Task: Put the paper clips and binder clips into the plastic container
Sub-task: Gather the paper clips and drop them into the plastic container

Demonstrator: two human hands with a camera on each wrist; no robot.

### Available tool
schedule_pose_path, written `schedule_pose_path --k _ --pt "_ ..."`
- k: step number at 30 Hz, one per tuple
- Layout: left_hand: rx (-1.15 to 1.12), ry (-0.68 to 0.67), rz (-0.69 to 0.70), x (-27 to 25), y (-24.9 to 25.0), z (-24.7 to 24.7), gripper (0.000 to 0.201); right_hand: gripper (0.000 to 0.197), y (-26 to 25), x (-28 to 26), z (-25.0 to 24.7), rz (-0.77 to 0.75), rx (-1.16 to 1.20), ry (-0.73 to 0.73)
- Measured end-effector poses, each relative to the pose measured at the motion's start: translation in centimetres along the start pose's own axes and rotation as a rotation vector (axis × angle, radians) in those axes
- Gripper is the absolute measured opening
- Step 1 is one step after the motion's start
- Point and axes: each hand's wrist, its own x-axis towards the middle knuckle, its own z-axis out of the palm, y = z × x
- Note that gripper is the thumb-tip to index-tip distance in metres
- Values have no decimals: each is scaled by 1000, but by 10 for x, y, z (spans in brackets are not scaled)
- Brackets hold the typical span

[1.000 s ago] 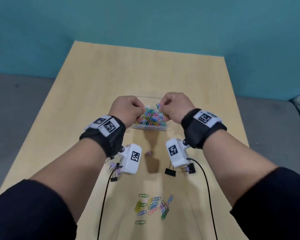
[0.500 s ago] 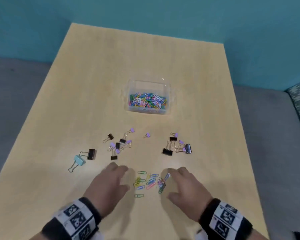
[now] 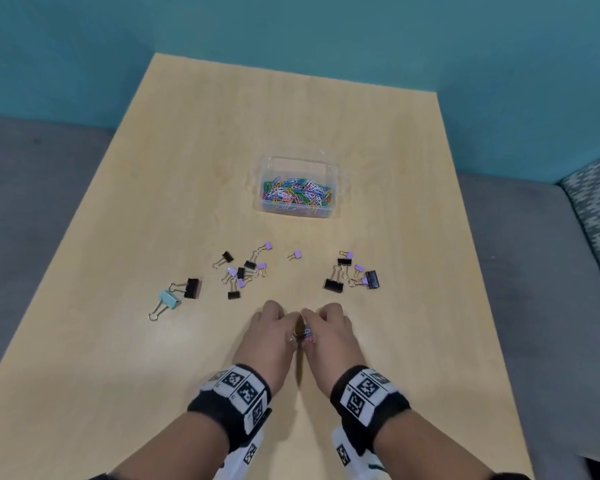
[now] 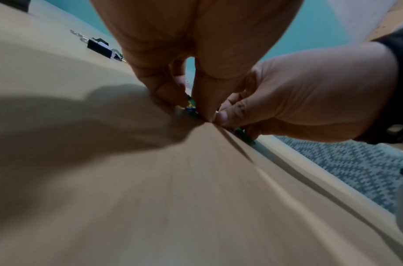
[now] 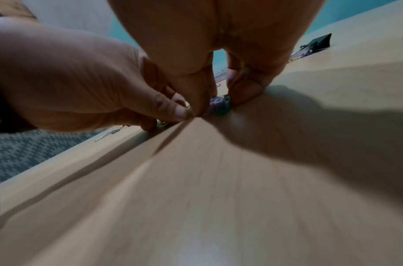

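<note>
- Hands met over the near pile: left hand [image 3: 269,336] and right hand [image 3: 329,336] curled inward, fingertips [image 5: 181,112] pinching loose paper clips [image 3: 303,332] on the table [image 3: 118,341], likely bunching them for one lift.
- Container [image 3: 336,188] sat far centre, already holding clips.
- Binder clips [image 3: 333,285] lay scattered between, untouched.
- Wood tabletop, teal wall [image 3: 326,29], grey floor [image 3: 32,185] around.

No readable text, label or number anywhere.
</note>
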Motion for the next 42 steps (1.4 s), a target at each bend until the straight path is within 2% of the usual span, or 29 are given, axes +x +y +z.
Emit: schedule_pose_path --k 5,13,19,27,35,37,39,42 --pt "38 41 20 5 -7 6 13 20 5 5 2 -60 -51 -1" --pt "137 9 15 7 0 -1 18 27 5 11 -6 -68 -140 -78" --pt "183 -37 -45 9 9 -10 20 18 6 17 -15 -33 -108 -134" --pt "93 -109 -120 19 14 -20 19 10 12 28 -20 17 -25 -165" --pt "-56 -200 -175 29 1 -25 28 12 25 33 -25 28 97 -219" --pt "-115 -216 -208 29 -2 -30 22 16 28 34 -29 32 136 -231" --pt "-271 -212 -275 29 -5 -38 17 14 29 34 -37 50 176 -251" --pt "-695 -163 -397 37 -4 -60 10 10 26 41 -56 96 280 -262"
